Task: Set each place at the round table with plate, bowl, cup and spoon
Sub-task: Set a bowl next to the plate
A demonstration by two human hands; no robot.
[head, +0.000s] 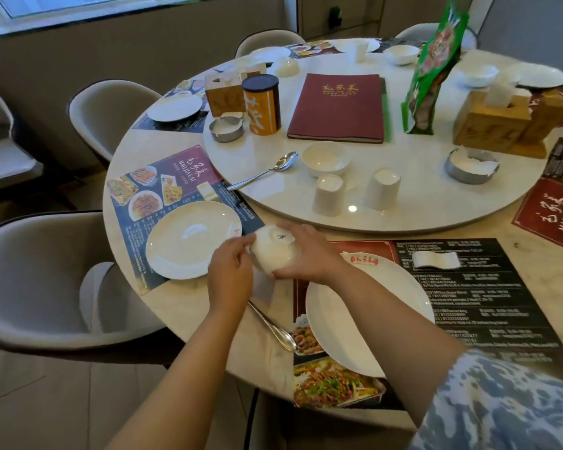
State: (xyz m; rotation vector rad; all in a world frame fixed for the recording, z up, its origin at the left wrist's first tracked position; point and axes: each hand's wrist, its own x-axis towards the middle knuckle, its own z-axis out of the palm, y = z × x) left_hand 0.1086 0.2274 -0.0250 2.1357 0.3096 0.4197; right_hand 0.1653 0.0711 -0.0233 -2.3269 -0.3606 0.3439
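Head view, both hands' grip clamped on upturned glossy white bowl (273,253) — left hand (229,274), right hand (309,254), round marble table (189,315).

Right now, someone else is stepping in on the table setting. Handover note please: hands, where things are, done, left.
Hands: left hand and right hand both hold an upside-down white bowl between the two nearest places.
Near places: left plate and front plate sit on their placemats; one spoon lies on the table between them.
On the turntable: second spoon, another bowl, two inverted cups.
Done: plates at both near places.
Left: set this bowl down, then hand out the other bowl, cups and spoons. Far places are too small to judge.
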